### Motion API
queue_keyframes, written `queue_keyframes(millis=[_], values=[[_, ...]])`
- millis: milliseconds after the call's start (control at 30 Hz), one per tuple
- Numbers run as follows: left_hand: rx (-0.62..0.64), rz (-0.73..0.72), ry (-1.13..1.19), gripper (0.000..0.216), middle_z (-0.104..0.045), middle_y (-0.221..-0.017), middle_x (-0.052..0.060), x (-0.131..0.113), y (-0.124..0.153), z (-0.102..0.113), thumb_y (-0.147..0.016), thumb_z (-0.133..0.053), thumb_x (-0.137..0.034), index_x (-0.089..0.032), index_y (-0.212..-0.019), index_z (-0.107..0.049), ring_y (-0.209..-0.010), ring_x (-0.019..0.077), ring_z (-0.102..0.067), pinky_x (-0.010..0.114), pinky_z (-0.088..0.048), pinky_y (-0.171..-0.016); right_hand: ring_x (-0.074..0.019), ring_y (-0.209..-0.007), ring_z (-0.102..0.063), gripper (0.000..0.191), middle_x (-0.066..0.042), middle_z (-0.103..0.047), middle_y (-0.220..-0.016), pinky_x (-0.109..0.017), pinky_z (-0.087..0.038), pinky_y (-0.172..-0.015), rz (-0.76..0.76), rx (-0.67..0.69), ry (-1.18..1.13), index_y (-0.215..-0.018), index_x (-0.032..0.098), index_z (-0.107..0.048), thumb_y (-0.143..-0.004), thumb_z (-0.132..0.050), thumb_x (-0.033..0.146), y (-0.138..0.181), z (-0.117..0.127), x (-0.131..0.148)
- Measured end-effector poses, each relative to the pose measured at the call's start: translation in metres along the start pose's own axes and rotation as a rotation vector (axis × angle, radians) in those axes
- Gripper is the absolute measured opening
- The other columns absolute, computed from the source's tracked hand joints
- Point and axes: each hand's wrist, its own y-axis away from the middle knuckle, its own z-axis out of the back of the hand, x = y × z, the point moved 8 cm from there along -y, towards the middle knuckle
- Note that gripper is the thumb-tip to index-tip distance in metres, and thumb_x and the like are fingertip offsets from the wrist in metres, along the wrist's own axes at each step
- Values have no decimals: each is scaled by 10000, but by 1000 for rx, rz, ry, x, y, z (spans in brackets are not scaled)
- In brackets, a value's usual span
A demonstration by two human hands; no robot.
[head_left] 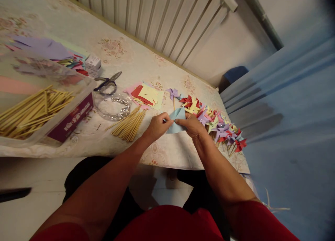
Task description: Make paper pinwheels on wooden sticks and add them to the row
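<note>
A light blue paper square (177,119), partly folded, is held above the table's front edge between both hands. My left hand (157,126) pinches its left side with fingers closed. My right hand (192,124) grips its right side, fingers curled. A loose bundle of wooden sticks (130,125) lies just left of my left hand. Finished paper pinwheels (214,124) in red, yellow, purple and green lie in a row to the right of my right hand.
A clear plastic box (78,81) with many sticks sits at the left. Scissors (108,82), a clear round lid (113,106), small white boxes (92,63) and cut coloured paper squares (147,95) lie behind. Purple paper sheets (42,47) lie far left. A blue surface (288,129) rises at the right.
</note>
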Motion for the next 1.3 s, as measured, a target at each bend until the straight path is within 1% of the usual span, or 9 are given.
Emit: queue_keyframes(millis=[333, 700, 800, 867, 933, 1000, 1100, 1200, 1300], values=[[-23, 25, -27, 175, -513, -587, -40, 0, -1, 2, -764, -580, -251, -184, -626, -495, -612, 117, -456, 239, -342, -575, -139, -596, -605, 341, 8, -693, -692, -279, -502, -643, 54, 73, 9, -770, 154, -710, -471, -831, 267, 1, -3, 4], [-35, 45, 5, 174, -494, -580, -43, 3, 0, 2, -757, -597, -244, -183, -631, -494, -593, 111, -446, 236, -333, -565, -167, -591, -613, 205, 11, -653, -607, -259, -473, -559, 100, -117, 107, -757, 157, -691, -590, -733, 268, -7, 9, -9], [-64, 86, 136, 140, -497, -600, -51, 12, -1, 0, -728, -647, -258, -183, -755, -533, -579, 106, -464, 231, -342, -556, -170, -591, -610, 200, 14, -647, -599, -262, -471, -558, 109, -162, 96, -757, 161, -683, -595, -728, 269, -9, 14, -11], [-89, 114, 293, 303, -537, -659, -51, 18, -3, -2, -682, -696, -242, -182, -936, -542, -603, 110, -510, 229, -371, -572, -162, -581, -600, 212, 15, -652, -610, -264, -470, -562, 114, -180, 60, -761, 164, -674, -590, -732, 276, -10, 16, -12], [-104, 157, 463, 537, -589, -745, -36, 24, -4, -4, -642, -732, -223, -183, -1116, -484, -648, 121, -561, 239, -408, -602, -147, -559, -580, 228, 18, -654, -619, -265, -468, -564, 117, -185, -3, -757, 166, -663, -579, -739, 287, -10, 16, -13], [-101, 228, 609, 653, -621, -806, -14, 29, -3, -7, -621, -755, -229, -179, -1189, -437, -674, 129, -587, 253, -430, -624, -131, -538, -558, 244, 25, -651, -622, -261, -460, -562, 119, -196, -65, -747, 167, -649, -561, -748, 291, -9, 15, -13], [-37, 320, 760, 558, -649, -826, 18, 33, -2, -15, -604, -777, -252, -149, -1088, -519, -695, 135, -602, 273, -449, -664, -117, -525, -538, 264, 34, -642, -613, -251, -440, -558, 115, -227, -113, -734, 167, -635, -534, -757, 290, -7, 12, -14], [37, 324, 827, 405, -676, -824, 40, 32, -1, -21, -594, -777, -244, -129, -939, -600, -743, 156, -625, 297, -466, -736, -113, -526, -531, 277, 40, -636, -610, -247, -429, -561, 101, -235, -133, -738, 167, -631, -524, -758, 290, -7, 7, -17], [16, 316, 831, 376, -699, -817, 41, 35, 0, -22, -586, -776, -225, -126, -921, -638, -764, 176, -639, 317, -473, -776, -112, -531, -530, 278, 45, -636, -614, -246, -425, -565, 102, -237, -145, -748, 171, -632, -526, -754, 286, -6, 1, -19]])
